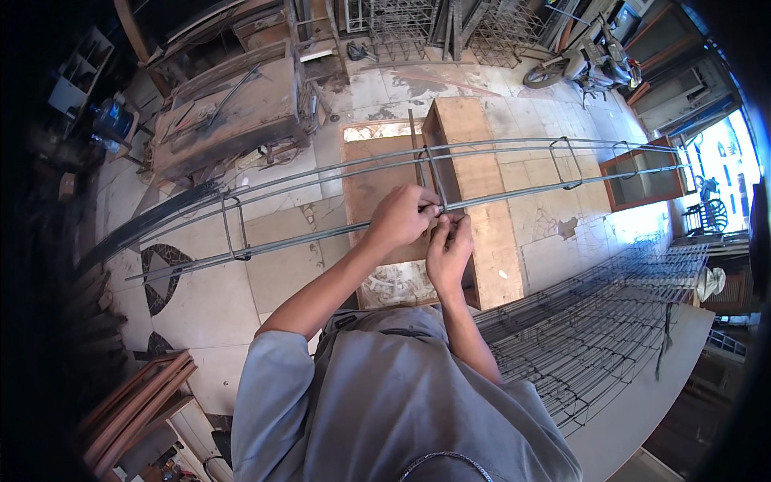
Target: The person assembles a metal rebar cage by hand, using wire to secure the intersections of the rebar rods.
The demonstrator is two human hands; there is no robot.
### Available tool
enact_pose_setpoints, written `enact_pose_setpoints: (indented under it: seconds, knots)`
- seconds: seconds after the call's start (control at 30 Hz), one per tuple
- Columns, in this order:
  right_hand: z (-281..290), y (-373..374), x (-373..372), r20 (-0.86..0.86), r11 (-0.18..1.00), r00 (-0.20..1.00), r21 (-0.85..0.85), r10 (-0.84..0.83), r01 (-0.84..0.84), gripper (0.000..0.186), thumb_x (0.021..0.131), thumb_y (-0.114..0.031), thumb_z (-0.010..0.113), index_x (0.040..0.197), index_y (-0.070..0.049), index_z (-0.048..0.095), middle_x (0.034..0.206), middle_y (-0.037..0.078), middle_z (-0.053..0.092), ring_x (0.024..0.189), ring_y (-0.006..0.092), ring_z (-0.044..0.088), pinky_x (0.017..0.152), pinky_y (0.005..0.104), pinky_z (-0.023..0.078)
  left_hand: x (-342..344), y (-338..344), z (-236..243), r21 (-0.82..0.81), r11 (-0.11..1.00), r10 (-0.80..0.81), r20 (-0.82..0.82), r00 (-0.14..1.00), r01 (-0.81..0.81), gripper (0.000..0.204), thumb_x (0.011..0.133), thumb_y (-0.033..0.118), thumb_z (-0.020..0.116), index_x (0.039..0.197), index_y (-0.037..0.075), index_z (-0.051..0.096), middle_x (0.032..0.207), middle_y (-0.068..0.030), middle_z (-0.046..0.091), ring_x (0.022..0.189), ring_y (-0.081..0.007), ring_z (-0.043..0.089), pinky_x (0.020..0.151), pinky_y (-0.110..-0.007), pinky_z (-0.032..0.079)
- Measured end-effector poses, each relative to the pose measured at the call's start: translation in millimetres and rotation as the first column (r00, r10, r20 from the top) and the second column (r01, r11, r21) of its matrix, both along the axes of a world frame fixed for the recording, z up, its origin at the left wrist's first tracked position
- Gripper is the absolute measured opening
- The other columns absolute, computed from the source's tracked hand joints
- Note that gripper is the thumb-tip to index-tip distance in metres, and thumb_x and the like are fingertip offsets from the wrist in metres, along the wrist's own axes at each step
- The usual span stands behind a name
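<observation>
Long grey steel rods [317, 234] run across the view, with square stirrups [566, 165] along them. My left hand [405, 213] and my right hand [448, 249] meet where the nearer rods cross a stirrup [434, 178]. The fingers of each are pinched closed at that crossing; what is between them is too small to make out. Beneath the rods stand a long plywood box [490, 241] and a brown board [377, 157]. An upright thin bar [412, 128] reaches up past the rods near the stirrup.
A dusty workbench [225, 112] stands behind on the left, a motorcycle [582, 68] at back right. A glass-paned wooden frame [634, 181] lies right. Stacked wire cages [586, 345] fill the lower right; wooden pieces [136, 410] the lower left. Tiled floor [209, 309] shows around.
</observation>
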State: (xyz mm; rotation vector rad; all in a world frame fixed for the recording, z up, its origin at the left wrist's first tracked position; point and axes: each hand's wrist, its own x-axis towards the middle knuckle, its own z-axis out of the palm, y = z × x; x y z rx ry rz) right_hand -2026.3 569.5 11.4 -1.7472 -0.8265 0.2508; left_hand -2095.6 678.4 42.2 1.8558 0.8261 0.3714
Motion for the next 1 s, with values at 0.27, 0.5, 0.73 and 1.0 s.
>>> enact_pose_setpoints:
  seconds: [0.27, 0.5, 0.73, 1.0]
  knots:
    - [-8, 0, 2, -0.082, 1.000, 0.997, 0.031, -0.001, 0.004, 0.010, 0.097, -0.006, 0.052, 0.091, 0.002, 0.051, 0.064, 0.005, 0.053, 0.057, 0.0078, 0.049, 0.052, 0.0266, 0.040, -1, -11, 7, 0.216, 0.976, 0.025, -0.009, 1.000, -0.022, 0.013, 0.085, 0.009, 0.063, 0.095, 0.002, 0.067, 0.089, -0.0174, 0.071, 0.086, -0.0336, 0.069, 0.073, -0.039, 0.053]
    - [32, -15, 21, 0.053, 0.959, 0.980, -0.222, 0.193, -0.177, 0.011, 0.091, -0.008, 0.058, 0.093, 0.002, 0.054, 0.070, 0.019, 0.063, 0.063, 0.0308, 0.063, 0.054, 0.0385, 0.048, -6, -19, 4, 0.381, 0.923, -0.040, -0.021, 0.999, 0.045, 0.013, 0.085, 0.013, 0.063, 0.095, 0.005, 0.066, 0.082, -0.0183, 0.068, 0.075, -0.0390, 0.065, 0.066, -0.047, 0.051]
    - [73, -13, 52, 0.422, 0.734, 0.704, -0.646, 0.572, -0.210, 0.023, 0.087, -0.020, 0.062, 0.092, 0.001, 0.054, 0.072, 0.022, 0.065, 0.066, 0.0392, 0.066, 0.056, 0.0478, 0.052, -11, -18, -1, 0.469, 0.881, -0.072, 0.022, 0.997, 0.054, 0.016, 0.082, 0.017, 0.067, 0.093, 0.006, 0.067, 0.080, -0.0195, 0.067, 0.073, -0.0388, 0.065, 0.064, -0.047, 0.051]
    - [90, 6, 81, 0.637, 0.795, 0.491, -0.558, 0.595, -0.239, 0.027, 0.087, -0.016, 0.063, 0.110, -0.007, 0.053, 0.063, 0.014, 0.063, 0.055, 0.0352, 0.063, 0.049, 0.0444, 0.049, 4, -28, 10, 0.405, 0.912, 0.093, -0.047, 0.995, -0.066, 0.021, 0.080, 0.026, 0.073, 0.090, 0.008, 0.067, 0.067, -0.0144, 0.066, 0.068, -0.0369, 0.066, 0.061, -0.047, 0.050]
